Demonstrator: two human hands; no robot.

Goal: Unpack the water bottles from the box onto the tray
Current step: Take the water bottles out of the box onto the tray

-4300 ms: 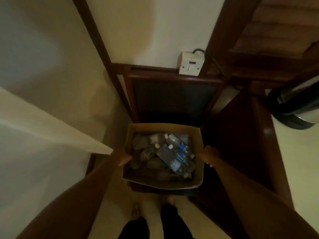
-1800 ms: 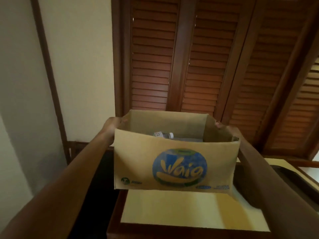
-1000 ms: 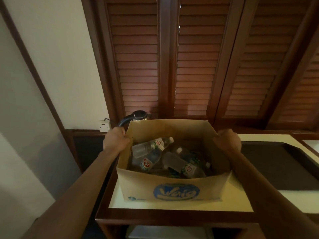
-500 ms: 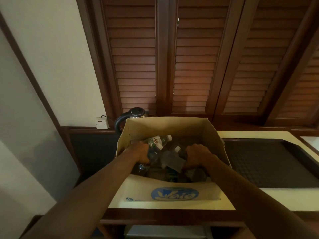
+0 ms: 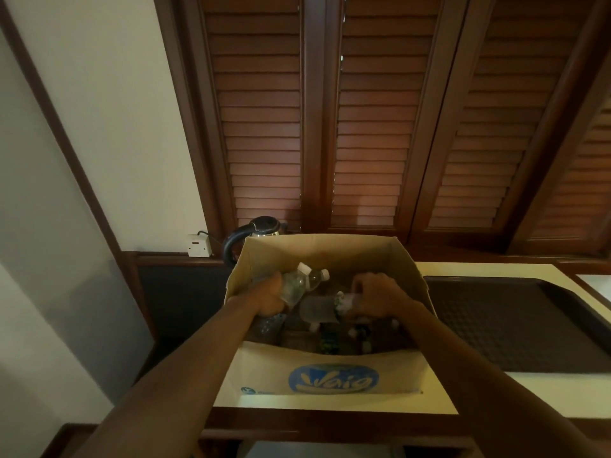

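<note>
An open cardboard box [image 5: 330, 249] with a blue logo stands on the counter. Several clear water bottles lie inside it. My left hand [image 5: 269, 295] grips two white-capped bottles [image 5: 297, 282] at the box's left side, raised toward the rim. My right hand [image 5: 375, 297] grips another clear bottle [image 5: 319, 309] lying sideways in the middle of the box. More bottles [image 5: 330, 342] lie dark at the bottom, partly hidden. A dark tray [image 5: 515, 322] lies on the counter just right of the box, with nothing on its visible part.
A black-handled kettle [image 5: 251, 234] stands behind the box's left corner, by a wall socket [image 5: 198, 246]. Wooden louvred shutters [image 5: 363, 127] rise behind the counter. The cream countertop [image 5: 529, 388] has a dark wood edge [image 5: 330, 424] in front.
The box was carried up from the floor and set on the counter. Both hands left its rim, reached inside and took hold of bottles; the left hand's bottles have risen slightly.
</note>
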